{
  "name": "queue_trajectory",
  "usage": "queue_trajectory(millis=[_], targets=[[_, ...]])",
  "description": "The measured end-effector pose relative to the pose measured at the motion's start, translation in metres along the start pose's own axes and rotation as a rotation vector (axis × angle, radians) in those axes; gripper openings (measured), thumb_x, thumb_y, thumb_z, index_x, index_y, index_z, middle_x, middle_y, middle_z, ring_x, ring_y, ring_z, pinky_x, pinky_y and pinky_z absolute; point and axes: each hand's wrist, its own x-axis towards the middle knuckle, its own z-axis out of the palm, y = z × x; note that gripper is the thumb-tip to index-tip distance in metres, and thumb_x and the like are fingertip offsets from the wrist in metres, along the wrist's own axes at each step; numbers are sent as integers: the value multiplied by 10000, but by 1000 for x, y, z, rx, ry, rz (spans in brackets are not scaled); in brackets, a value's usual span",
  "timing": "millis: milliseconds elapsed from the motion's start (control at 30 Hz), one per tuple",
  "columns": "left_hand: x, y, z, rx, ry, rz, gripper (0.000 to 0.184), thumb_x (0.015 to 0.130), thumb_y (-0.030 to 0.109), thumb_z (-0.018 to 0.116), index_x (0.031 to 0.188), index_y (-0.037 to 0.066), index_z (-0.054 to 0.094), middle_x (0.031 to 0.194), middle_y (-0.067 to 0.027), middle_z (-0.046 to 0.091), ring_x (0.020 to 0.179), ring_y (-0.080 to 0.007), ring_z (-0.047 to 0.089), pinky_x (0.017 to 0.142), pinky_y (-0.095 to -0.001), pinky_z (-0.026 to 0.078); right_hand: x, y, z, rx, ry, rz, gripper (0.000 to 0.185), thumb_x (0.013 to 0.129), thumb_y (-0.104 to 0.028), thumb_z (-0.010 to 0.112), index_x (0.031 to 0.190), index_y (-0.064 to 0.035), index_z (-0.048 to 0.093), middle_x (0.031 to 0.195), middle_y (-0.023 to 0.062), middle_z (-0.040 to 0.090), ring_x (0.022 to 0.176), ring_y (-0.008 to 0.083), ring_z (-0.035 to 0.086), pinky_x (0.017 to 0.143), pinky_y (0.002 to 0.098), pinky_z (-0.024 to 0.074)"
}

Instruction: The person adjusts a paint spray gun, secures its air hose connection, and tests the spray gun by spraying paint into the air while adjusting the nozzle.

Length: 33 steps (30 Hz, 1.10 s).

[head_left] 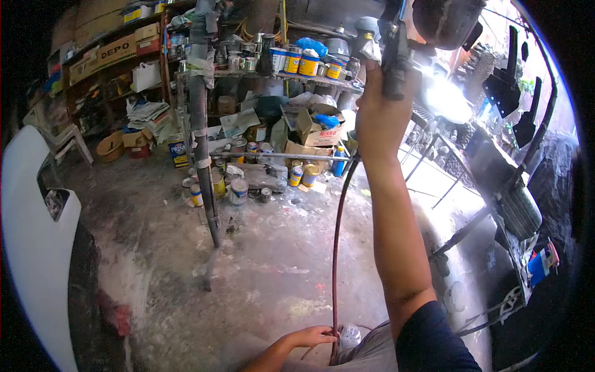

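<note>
My right hand (385,115) is raised high in front of me, its fingers wrapped round a dark spray gun (395,68). The gun's upper end reaches the top edge of the view. A reddish-brown air hose (336,260) hangs from below that hand down to my waist. Low in the view, my left hand (310,336) is closed on the hose, beside my leg. A dark rounded part (446,22) is at the top, just right of the gun; whether they touch, I cannot tell.
A white car body panel (37,248) stands at the left. A dark upright post (199,136) rises ahead. Behind it are shelves with paint cans (308,64), cardboard boxes (321,131) and floor cans (238,191). Black parts (503,90) hang from a metal frame at the right.
</note>
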Motion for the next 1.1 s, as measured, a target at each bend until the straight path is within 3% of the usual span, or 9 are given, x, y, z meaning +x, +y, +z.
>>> queue_trajectory(millis=[367, 500, 600, 700, 767, 833, 967, 1067, 1100], targets=[[0, 7, -5, 44, -34, -32, 476, 1007, 393, 596, 1304, 23, 623, 1267, -115, 659, 1206, -201, 570, 1059, -336, 415, 1, -2, -17, -216, 37, -156, 416, 982, -293, 647, 1265, -36, 481, 1061, 226, 683, 935, 418, 680, 785, 468, 526], [-7, 26, -6, 24, -41, -46, 476, 1004, 386, 602, 1298, 13, 623, 1258, -112, 660, 1202, -195, 569, 1060, -333, 415, 2, 9, -15, -215, 109, -361, 420, 978, -283, 653, 1293, -60, 485, 1077, 219, 683, 945, 414, 680, 801, 465, 527], [-10, 34, -5, 15, -48, -72, 470, 1004, 379, 604, 1293, 9, 624, 1250, -107, 662, 1195, -190, 570, 1058, -329, 417, 2, -4, -15, -194, 33, -139, 430, 971, -266, 663, 1305, -64, 484, 1076, 223, 687, 935, 416, 688, 786, 458, 531], [-8, 26, -5, 31, -29, -56, 459, 1004, 371, 606, 1289, 11, 627, 1242, -100, 665, 1186, -183, 572, 1054, -325, 420, 12, 4, -8, -84, 20, -203, 407, 965, -270, 679, 1272, -66, 507, 1046, 211, 700, 891, 364, 710, 762, 441, 538], [-9, 21, -7, 33, -21, -48, 446, 1007, 362, 605, 1283, 13, 630, 1237, -97, 668, 1180, -178, 574, 1049, -321, 422, 7, -5, -13, 229, -153, 133, 379, 953, -288, 710, 1204, -57, 545, 928, 140, 720, 717, 161, 672, 642, 350, 535], [-6, 10, -9, 60, -10, -76, 429, 1008, 351, 607, 1272, 14, 635, 1224, -92, 673, 1172, -172, 578, 1043, -318, 428, 4, -14, -13, 406, -183, 193, 377, 946, -287, 721, 1193, -54, 559, 876, 115, 718, 671, 131, 650, 600, 316, 520], [-8, -2, -11, 42, 31, -60, 397, 1010, 332, 609, 1251, 17, 644, 1193, -84, 682, 1153, -164, 586, 1029, -316, 440, 13, 3, 3, 338, -94, 113, 394, 919, -289, 749, 1148, -15, 584, 966, 189, 744, 823, 257, 728, 751, 384, 550], [-18, 21, -11, 57, 93, -113, 393, 1004, 325, 624, 1251, 20, 647, 1184, -81, 685, 1139, -164, 595, 1020, -317, 449, 25, 9, 12, 419, -65, 37, 281, 931, -253, 728, 1084, -49, 610, 748, 13, 616, 537, 71, 549, 470, 237, 448], [-17, 16, -13, 39, 86, -122, 404, 1010, 321, 614, 1277, 19, 635, 1224, -88, 672, 1175, -175, 584, 1042, -324, 435, 25, 6, 12, 471, -79, 77, 277, 933, -263, 725, 1067, -45, 620, 757, 15, 627, 531, 73, 547, 470, 237, 446]])
